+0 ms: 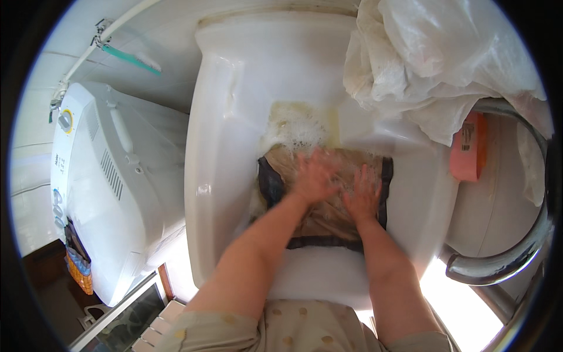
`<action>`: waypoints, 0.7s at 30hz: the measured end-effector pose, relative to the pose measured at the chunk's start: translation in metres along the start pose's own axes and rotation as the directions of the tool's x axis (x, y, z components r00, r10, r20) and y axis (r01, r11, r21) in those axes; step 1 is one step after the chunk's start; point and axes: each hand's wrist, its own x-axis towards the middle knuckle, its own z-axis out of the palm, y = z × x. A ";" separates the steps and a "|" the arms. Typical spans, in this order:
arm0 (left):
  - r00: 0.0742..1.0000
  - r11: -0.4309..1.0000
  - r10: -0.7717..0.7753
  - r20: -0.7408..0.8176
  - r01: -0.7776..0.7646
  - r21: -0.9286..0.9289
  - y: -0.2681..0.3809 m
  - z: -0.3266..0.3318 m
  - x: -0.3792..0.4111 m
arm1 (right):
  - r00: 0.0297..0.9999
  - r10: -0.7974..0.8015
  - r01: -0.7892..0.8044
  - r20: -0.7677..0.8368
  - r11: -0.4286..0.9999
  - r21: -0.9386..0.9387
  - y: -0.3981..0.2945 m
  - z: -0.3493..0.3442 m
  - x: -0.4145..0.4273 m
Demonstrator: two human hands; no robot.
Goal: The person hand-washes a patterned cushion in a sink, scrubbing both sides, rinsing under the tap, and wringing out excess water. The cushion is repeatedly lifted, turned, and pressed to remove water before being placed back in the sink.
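Observation:
A wet brown cloth with dark borders is spread in the basin of a white ceramic sink. My left hand, blurred, lies palm down over the cloth's middle with its fingers spread. To its right, my right hand rests flat on the cloth near the dark right border, fingers somewhat apart. White suds float on yellowish water just beyond the cloth's far edge. The dark left edge of the cloth is folded up near my left wrist.
A white washing machine stands left of the sink. White translucent plastic sheeting hangs over the far right rim. Beside that rim are a pink container and a curved metal tube. A green brush hangs from a wall pipe.

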 end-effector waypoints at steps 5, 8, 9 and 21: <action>0.923 0.941 -0.300 -0.242 0.328 0.086 -0.064 -0.019 -0.058 | 0.998 0.043 -0.039 -0.040 0.995 0.091 0.000 -0.001 0.004; 0.948 0.935 -0.320 -0.003 0.316 0.160 -0.025 -0.018 -0.094 | 0.919 0.266 -0.248 -0.290 0.964 0.098 -0.037 0.029 0.013; 0.923 0.932 -0.361 0.130 0.351 0.092 -0.022 -0.023 -0.096 | 0.923 0.302 -0.279 -0.239 0.952 0.124 -0.064 0.028 0.020; 0.905 0.929 -0.367 0.217 0.343 0.140 -0.043 -0.007 -0.095 | 0.994 -0.052 0.054 -0.097 0.998 0.019 0.026 -0.019 0.017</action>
